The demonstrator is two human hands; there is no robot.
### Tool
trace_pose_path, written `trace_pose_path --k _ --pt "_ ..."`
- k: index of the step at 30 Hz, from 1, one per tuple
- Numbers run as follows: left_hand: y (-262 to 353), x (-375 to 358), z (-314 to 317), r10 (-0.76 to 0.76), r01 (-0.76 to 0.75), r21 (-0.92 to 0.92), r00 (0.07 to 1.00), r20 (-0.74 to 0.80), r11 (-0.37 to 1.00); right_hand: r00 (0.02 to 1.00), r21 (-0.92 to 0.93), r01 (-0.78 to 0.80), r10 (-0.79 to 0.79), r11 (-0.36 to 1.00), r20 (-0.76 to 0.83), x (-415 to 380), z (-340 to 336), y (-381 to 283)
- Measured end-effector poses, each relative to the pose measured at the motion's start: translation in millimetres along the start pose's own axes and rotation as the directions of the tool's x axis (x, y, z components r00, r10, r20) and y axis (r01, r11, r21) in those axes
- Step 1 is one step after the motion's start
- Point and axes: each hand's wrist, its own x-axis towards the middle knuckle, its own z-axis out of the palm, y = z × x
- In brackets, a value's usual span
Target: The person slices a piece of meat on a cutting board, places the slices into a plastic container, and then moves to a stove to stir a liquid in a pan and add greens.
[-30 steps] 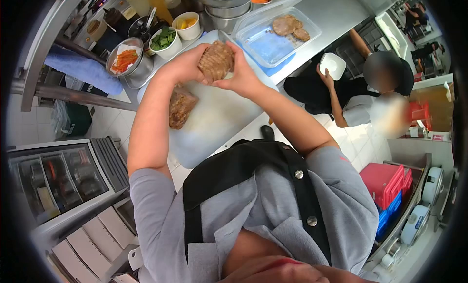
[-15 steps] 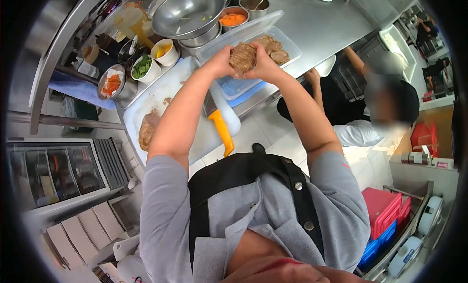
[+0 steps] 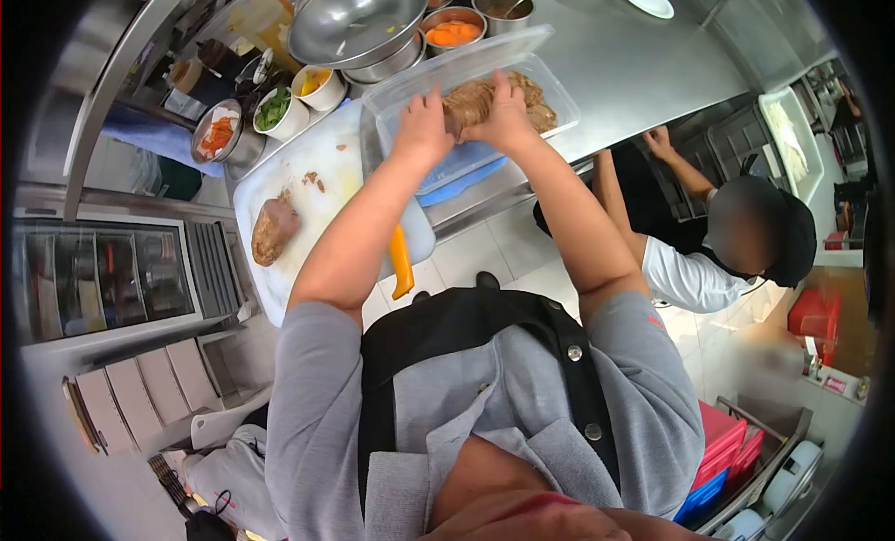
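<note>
My left hand [image 3: 425, 129] rests against the left end of a row of sliced cooked meat [image 3: 469, 98], fingers curled at its edge. Over the right part of those slices, my right hand [image 3: 503, 120] has its fingers wrapped. The slices are low inside a clear plastic container [image 3: 565, 115], where more meat slices [image 3: 533, 94] lie to the right. On the white cutting board [image 3: 322, 201] at left lies an uncut piece of cooked meat [image 3: 277, 232] beside small scraps. A knife's yellow handle [image 3: 401, 263] juts past the board's edge; my left forearm hides part of the knife.
Behind the container stand a large metal bowl [image 3: 359, 24], a pot of orange slices [image 3: 453, 32] and a pot with a spoon [image 3: 503, 14]. Paper cups with green leaves [image 3: 274, 110] and yellow pieces [image 3: 315, 82] stand left. A co-worker [image 3: 690, 261] crouches at right.
Both hands have lowered the sliced meat into the container beside the other slices. My left hand's fingers have loosened somewhat. The co-worker at right has shifted, one hand now raised near the counter edge.
</note>
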Motion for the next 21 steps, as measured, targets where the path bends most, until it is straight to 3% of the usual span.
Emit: trace_pose_path --k 1,6,9,13,19,21 --pt "2 -3 4 -0.062 0.063 -0.025 0.997 0.044 0.998 1.000 -0.005 -0.007 0.007 1.000 -0.017 -1 -1 -1" --pt "16 -10 10 -0.065 0.065 -0.097 0.998 0.006 0.993 0.997 -0.126 -0.051 0.043 0.991 -0.070 -14 -11 -12" --pt "9 -2 12 -0.026 0.024 -0.062 1.000 -0.017 0.998 0.999 -0.086 -0.044 0.047 0.995 0.027 -15 -14 -6" --pt "0 -6 19 0.045 -0.046 0.000 0.995 -0.090 0.999 0.994 -0.170 0.079 -0.090 0.982 -0.054 -6 -12 6" --pt "14 -12 18 -0.003 -0.008 -0.093 0.993 -0.121 0.996 0.980 -0.305 0.145 -0.179 0.941 -0.087 -14 -21 -1" --pt "14 -12 23 0.028 -0.039 -0.091 0.992 -0.120 0.995 0.916 -0.307 0.326 -0.379 0.894 -0.134 -14 -13 10"
